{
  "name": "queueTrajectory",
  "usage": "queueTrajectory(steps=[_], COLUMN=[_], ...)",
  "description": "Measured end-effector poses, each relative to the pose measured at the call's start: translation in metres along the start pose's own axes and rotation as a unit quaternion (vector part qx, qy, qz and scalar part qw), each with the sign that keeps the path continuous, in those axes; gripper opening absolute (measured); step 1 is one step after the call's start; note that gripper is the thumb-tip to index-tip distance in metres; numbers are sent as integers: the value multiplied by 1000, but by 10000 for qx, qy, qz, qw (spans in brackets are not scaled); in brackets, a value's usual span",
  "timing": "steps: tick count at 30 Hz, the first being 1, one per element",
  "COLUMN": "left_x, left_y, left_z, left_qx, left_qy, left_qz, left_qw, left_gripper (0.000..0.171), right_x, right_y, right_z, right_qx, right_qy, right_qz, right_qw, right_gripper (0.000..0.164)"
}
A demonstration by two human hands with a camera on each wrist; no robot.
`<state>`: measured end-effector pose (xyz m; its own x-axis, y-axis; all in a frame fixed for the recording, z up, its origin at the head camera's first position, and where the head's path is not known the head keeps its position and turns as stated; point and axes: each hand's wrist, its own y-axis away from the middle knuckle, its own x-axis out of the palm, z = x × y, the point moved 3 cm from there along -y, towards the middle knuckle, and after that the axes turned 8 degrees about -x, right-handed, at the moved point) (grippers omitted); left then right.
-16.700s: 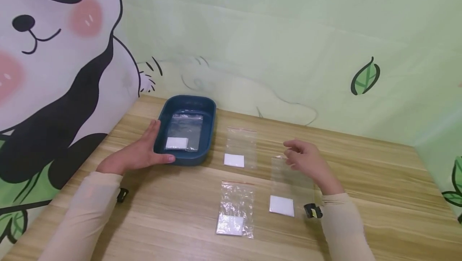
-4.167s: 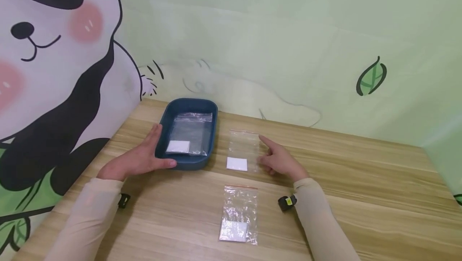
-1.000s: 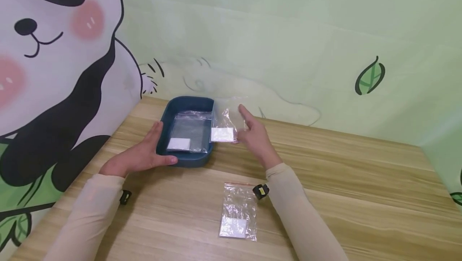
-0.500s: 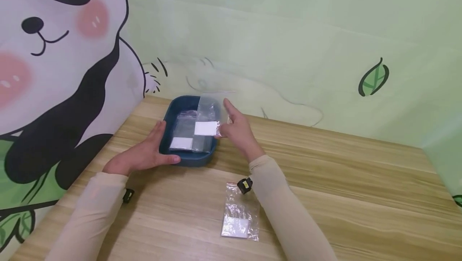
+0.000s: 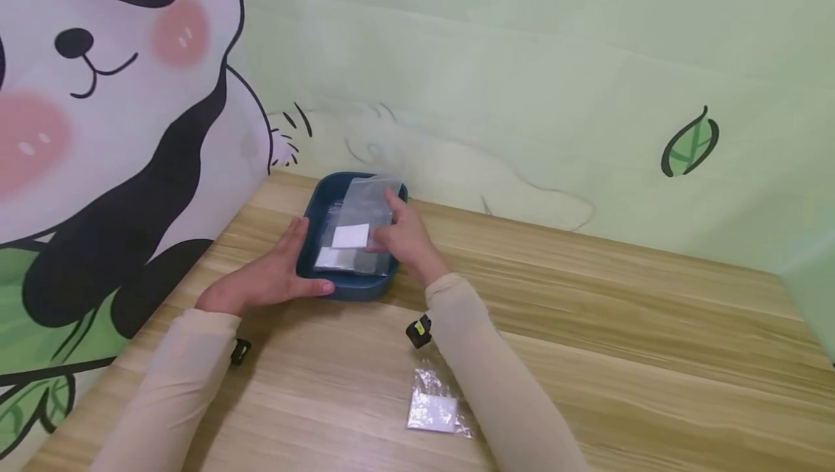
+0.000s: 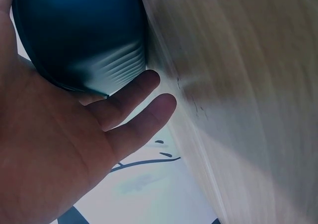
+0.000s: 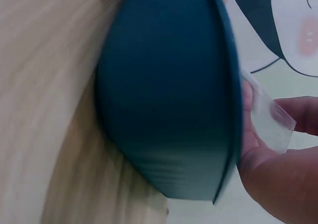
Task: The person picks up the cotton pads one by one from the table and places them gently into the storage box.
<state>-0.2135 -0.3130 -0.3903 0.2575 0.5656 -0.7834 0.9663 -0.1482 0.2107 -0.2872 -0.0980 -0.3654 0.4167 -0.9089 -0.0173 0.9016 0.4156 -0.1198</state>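
Observation:
My left hand (image 5: 270, 280) rests against the left side of a dark blue plastic box (image 5: 352, 292), thumb along its front wall. In the left wrist view, straight fingers lie by the box's outer wall. My right hand (image 5: 412, 243) pinches a clear zip bag (image 5: 364, 200) with a white paper square (image 5: 350, 236) in it, over the box and near its right rim. The right wrist view shows part of this bag (image 7: 272, 122) beyond the rim. Inside the box lies another clear bag, whose white square (image 5: 329, 258) shows; whether more bags lie under it I cannot tell.
One more clear bag (image 5: 433, 414) with a white square lies on the wooden table (image 5: 587, 327), its top partly hidden by the right wrist's strap. A wall hanging with a panda (image 5: 117, 131) stands behind and to the left, close to the box.
Earlier, two bags lay right of the box; one is gone from the table and the other was lifted by my right hand. That bag has moved left over the box. My left hand stays put.

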Motion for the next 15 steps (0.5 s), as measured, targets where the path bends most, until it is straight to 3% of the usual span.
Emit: queueTrajectory(steps=[15], left_x=[-1], left_y=[0], left_z=[1], left_qx=[-16], left_qy=[-55], left_qz=[31], left_qw=[10000], left_gripper=[129], right_x=[37], right_y=[-6], right_z=[-7], right_qx=[870], right_qy=[71], right_qz=[-272], right_qw=[9958], right_gripper=[88])
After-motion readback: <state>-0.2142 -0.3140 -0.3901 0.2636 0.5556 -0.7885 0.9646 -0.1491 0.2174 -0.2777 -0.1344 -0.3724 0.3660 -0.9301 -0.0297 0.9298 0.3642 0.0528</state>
